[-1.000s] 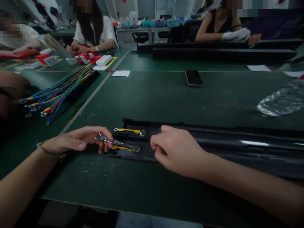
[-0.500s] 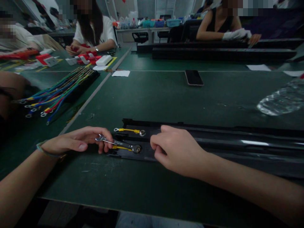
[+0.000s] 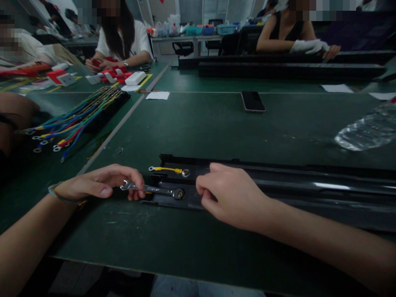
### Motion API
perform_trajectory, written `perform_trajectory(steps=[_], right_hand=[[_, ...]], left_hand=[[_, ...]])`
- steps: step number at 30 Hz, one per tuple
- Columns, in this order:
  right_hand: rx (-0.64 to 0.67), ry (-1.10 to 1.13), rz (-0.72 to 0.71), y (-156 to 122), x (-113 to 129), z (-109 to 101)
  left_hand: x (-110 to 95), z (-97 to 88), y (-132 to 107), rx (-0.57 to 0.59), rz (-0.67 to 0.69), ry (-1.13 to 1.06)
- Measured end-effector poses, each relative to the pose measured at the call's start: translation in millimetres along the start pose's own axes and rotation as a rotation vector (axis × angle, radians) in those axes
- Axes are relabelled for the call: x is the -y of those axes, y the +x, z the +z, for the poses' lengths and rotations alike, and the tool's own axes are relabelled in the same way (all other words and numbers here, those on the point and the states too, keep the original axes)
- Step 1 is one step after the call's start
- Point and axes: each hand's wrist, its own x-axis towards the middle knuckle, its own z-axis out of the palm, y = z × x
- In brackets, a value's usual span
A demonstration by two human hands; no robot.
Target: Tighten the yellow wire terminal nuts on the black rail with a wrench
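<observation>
My left hand (image 3: 102, 183) grips the open-jaw end of a small steel wrench (image 3: 156, 190). The wrench's ring end sits on a nut at the left end of a long black housing (image 3: 278, 185) lying across the green table (image 3: 198, 128). A short yellow wire (image 3: 167, 169) with ring terminals lies bolted on the housing just behind the wrench. My right hand (image 3: 230, 194) rests on the housing to the right of the nut, its fingers curled and pressed against the black part.
A bundle of coloured wires with ring terminals (image 3: 71, 123) lies on a black tray at the left. A phone (image 3: 253, 101) lies mid-table and a clear plastic bottle (image 3: 365, 132) at the right. Other people work at the far side with red parts (image 3: 111, 74) and more black housings (image 3: 287, 70).
My left hand has swung the wrench handle toward me, so it now lies nearly level and covers the lower yellow wire. My right hand has stayed put.
</observation>
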Motion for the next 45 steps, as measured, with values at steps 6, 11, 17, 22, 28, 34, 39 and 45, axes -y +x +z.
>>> perform_trajectory(steps=[6,11,17,22,28,34,39,45], right_hand=[[0.001,-0.011,0.0,0.4,0.0,-0.1],[-0.003,0.0,0.0,0.2,0.1,-0.5],[-0.001,-0.003,0.004,-0.7,-0.1,0.3],[0.008,-0.009,0.008,0.5,0.9,-0.1],[-0.001,-0.001,0.003,0.5,0.3,0.1],[-0.009,-0.001,-0.004,0.0,0.0,-0.3],[-0.017,-0.007,-0.008,0.0,0.2,0.1],[-0.013,-0.01,-0.009,0.4,-0.7,0.8]], left_hand=[[-1.9,0.6,1.7,0.009,0.01,0.007],[2.0,-0.8,0.2,-0.002,0.001,0.007],[6.3,-2.3,-1.3,-0.024,0.007,-0.031],[6.2,-0.9,1.2,-0.049,0.016,-0.061],[7.2,-0.1,1.5,-0.058,0.021,-0.102],[4.9,1.6,3.4,-0.066,0.029,-0.116],[6.0,0.6,2.6,-0.061,0.019,-0.095],[7.5,-3.0,0.5,-0.033,0.01,-0.003]])
